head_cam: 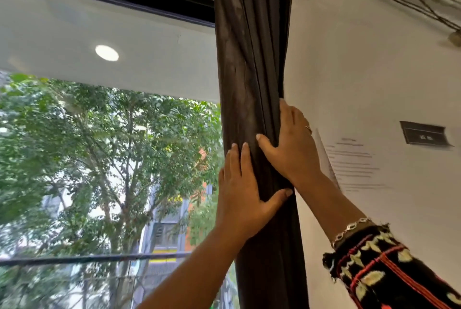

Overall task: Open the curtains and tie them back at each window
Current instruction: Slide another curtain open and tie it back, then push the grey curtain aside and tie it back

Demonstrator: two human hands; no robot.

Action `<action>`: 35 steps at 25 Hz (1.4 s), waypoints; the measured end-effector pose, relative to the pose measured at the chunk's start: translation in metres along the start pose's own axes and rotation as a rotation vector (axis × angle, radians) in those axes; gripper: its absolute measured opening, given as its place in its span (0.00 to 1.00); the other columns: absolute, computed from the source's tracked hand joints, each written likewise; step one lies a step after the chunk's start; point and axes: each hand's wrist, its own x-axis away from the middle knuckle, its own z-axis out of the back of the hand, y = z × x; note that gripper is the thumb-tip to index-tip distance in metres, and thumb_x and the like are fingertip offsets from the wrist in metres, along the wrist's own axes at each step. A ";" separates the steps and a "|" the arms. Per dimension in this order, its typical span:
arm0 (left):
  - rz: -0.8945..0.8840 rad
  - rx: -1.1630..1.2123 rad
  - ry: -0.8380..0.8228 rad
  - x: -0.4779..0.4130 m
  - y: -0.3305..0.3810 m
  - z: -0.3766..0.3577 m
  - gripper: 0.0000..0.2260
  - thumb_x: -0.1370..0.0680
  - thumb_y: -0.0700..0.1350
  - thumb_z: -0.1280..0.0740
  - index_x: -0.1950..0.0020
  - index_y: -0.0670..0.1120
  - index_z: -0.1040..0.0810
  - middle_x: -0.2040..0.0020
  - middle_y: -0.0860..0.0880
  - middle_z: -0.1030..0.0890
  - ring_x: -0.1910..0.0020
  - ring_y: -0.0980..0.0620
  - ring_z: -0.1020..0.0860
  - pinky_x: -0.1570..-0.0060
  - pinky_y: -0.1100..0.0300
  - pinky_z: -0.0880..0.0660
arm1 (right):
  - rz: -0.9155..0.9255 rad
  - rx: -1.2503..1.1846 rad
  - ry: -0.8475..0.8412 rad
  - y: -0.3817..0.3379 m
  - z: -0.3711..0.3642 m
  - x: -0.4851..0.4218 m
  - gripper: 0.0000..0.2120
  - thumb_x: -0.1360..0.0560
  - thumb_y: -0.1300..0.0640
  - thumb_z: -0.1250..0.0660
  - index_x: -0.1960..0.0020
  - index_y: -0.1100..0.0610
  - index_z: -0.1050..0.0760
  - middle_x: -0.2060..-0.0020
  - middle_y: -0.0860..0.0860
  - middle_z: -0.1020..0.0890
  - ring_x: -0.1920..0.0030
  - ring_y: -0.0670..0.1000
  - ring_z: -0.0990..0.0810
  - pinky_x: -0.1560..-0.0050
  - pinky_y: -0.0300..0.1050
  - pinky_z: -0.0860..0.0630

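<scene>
Left hand (244,191) and right hand (291,144) grip bunched curtain (252,59); right fingers (287,115) partly hidden behind it; curtain top cut off.

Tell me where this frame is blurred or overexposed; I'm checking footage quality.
Head view: patterned sleeve motion-blurred at lower right; wall notice too soft to read; round light in the window blown white; curtain, left hand and right hand sharp.

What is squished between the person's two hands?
The dark brown gathered fabric curtain is between them. The head view shows the left hand gripping the bundle lower down and the right hand gripping it higher up.
</scene>
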 end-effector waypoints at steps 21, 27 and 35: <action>0.345 0.083 -0.630 0.288 -0.013 0.043 0.43 0.25 0.52 0.34 0.26 0.41 0.62 0.24 0.38 0.59 0.25 0.39 0.54 0.29 0.50 0.43 | -0.306 0.484 -0.709 -0.036 0.121 0.323 0.37 0.26 0.34 0.61 0.29 0.55 0.70 0.29 0.54 0.69 0.27 0.55 0.68 0.27 0.48 0.65; 0.382 0.008 -0.557 0.341 0.006 0.031 0.41 0.29 0.44 0.29 0.26 0.34 0.51 0.27 0.28 0.52 0.28 0.30 0.48 0.32 0.38 0.40 | -0.380 0.601 -0.835 -0.012 0.168 0.378 0.37 0.23 0.36 0.55 0.28 0.57 0.70 0.30 0.56 0.69 0.28 0.56 0.69 0.28 0.47 0.67; 0.083 -0.170 -0.733 0.399 0.116 -0.043 0.38 0.31 0.47 0.27 0.29 0.33 0.42 0.29 0.28 0.43 0.30 0.30 0.42 0.32 0.39 0.46 | -0.488 0.637 -0.992 0.060 0.226 0.453 0.37 0.23 0.36 0.56 0.30 0.56 0.73 0.31 0.54 0.71 0.30 0.55 0.72 0.30 0.47 0.69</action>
